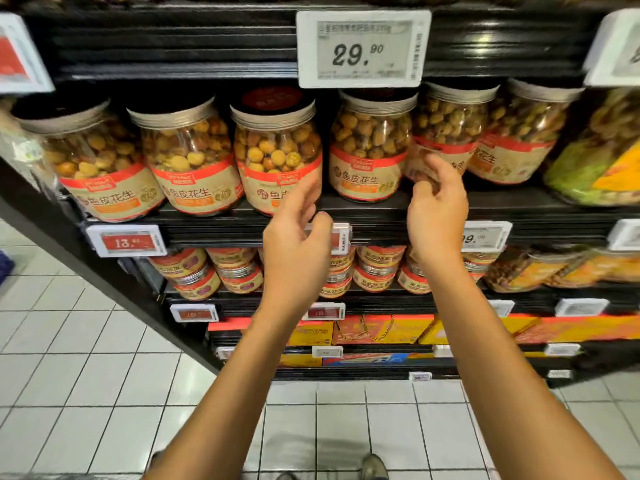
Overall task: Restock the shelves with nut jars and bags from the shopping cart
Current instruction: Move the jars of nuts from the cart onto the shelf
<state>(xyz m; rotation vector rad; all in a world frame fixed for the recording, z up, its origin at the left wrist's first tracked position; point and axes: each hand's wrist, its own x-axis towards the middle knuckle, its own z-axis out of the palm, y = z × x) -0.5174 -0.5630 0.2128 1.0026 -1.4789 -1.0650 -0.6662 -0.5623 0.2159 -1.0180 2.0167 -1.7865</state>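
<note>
Two bare forearms rise from the white tiled floor point(104, 358) towards the black shelf point(381, 207). The left hand point(298, 233) hangs in front of the shelf's front lip, its grip released, with loosely bent fingers reaching to the label of the third jar point(277, 147). The right hand point(436, 202) is also released, its fingers loosely curled and holding nothing in front of the fifth jar point(450, 126); I cannot tell whether they touch it.

Six nut jars stand in one row. The four on the left sit at the lip. The fifth and sixth stand further back, leaving a bare strip of shelf before them. One bag point(599, 150) lies at the far right. The upper shelf edge, with its price tag point(362, 48), hangs just above the lids.
</note>
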